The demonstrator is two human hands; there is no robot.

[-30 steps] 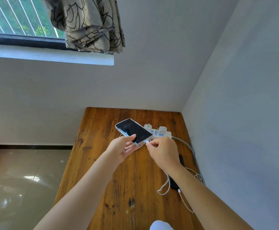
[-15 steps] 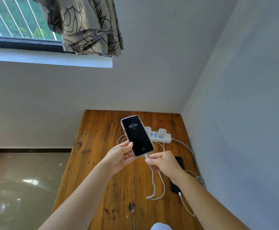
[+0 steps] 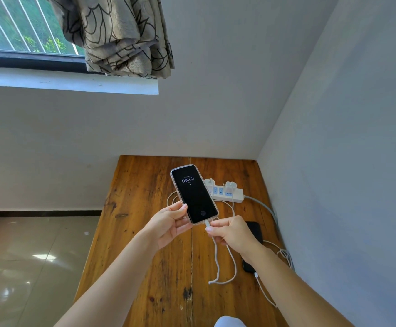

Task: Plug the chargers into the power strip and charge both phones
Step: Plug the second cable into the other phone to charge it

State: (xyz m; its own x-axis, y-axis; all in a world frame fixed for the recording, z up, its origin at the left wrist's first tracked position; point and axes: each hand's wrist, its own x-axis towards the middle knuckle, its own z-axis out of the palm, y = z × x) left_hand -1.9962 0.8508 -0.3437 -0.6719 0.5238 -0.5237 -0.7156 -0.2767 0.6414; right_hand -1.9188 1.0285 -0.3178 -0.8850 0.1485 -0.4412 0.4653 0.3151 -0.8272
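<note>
The screen of the phone (image 3: 193, 194) shows "08:05" in white on black, with small writing above and below it too fine to read; a round mark sits near the bottom of the screen. The phone is a slim slab in a clear, glossy case, held tilted above the table (image 3: 133, 208). The left hand (image 3: 168, 226) grips it by its lower left edge, thumb on the front and fingers behind. The right hand (image 3: 232, 234) pinches the white plug (image 3: 207, 224) of a cable (image 3: 217, 267) against the phone's bottom edge; whether the plug is fully in cannot be told. The cable hangs down in a loop onto the wood. Beyond the phone lies a white plastic power strip (image 3: 236, 197) with blue sockets, and two boxy white chargers (image 3: 230, 186) stand in it. A second phone (image 3: 255, 232), black and glossy, lies flat near the right wall, partly hidden by the right wrist, with a thin white lead (image 3: 266, 293) at its near end. The table is worn brown planks with dark stains, set in a corner of plain pale walls. A patterned curtain (image 3: 121, 36) hangs by a barred window (image 3: 15, 27), and shiny tiles (image 3: 27, 256) cover the floor.
</note>
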